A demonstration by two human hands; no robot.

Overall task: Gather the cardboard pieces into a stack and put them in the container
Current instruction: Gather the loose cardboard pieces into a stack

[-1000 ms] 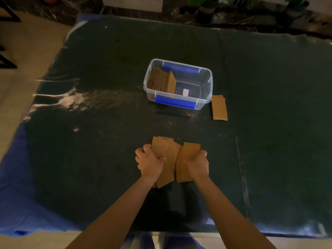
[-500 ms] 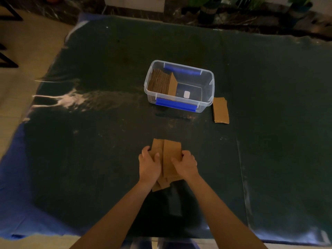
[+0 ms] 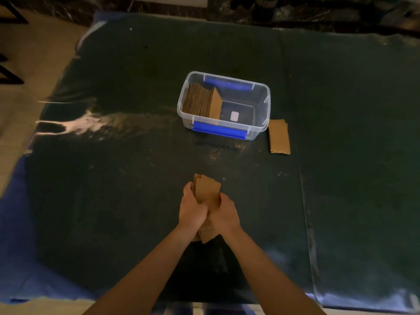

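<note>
Partway through, both hands, left hand (image 3: pixel 192 210) and right hand (image 3: pixel 223 213), are clenching a cardboard bundle (image 3: pixel 208 189); the container (image 3: pixel 259 130) is holding some pieces, another pile (image 3: pixel 279 137) is waiting beside it

Two bare forearms come in from six o'clock. No sleeves cover them. Both hands, left hand (image 3: pixel 192 210) and right hand (image 3: pixel 223 214), are ungloved.
</note>
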